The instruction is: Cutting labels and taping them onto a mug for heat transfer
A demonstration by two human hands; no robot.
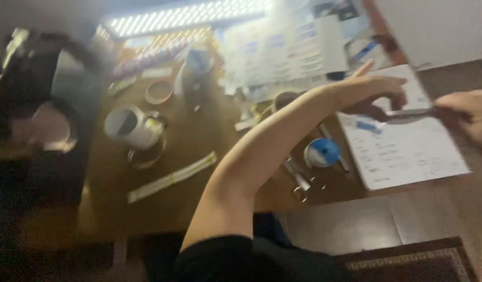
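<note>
from where i sit the view is blurred by motion, so i go by shapes only. my left hand (379,91) reaches far across the wooden table (188,151), forearm stretched out, index finger poking up and the other fingers curled down toward a thin dark pen-like tool (408,113) that lies over the white printed sheet (403,141). looks like thumb + fingers pinch one end of it, but w/ the blur i can't tell for sure. my right hand (468,112) comes in from the right edge, fingers pressed together on the other end of the same tool, apparently gripping it.

risks as i judge them: both hands on one thin tool means a tug from either side could slip it out, and it'd drop on the sheet or roll off the table edge near it. the left forearm passes right over the blue-and-white round thing (322,152) and the scissors (298,183) just beside it; lowering the elbow could knock them. the sheet overhangs the table corner, so pressing there may tip or slide it. the white mug (134,125) and the tape strip (173,177) are well apart, no worry.
</note>
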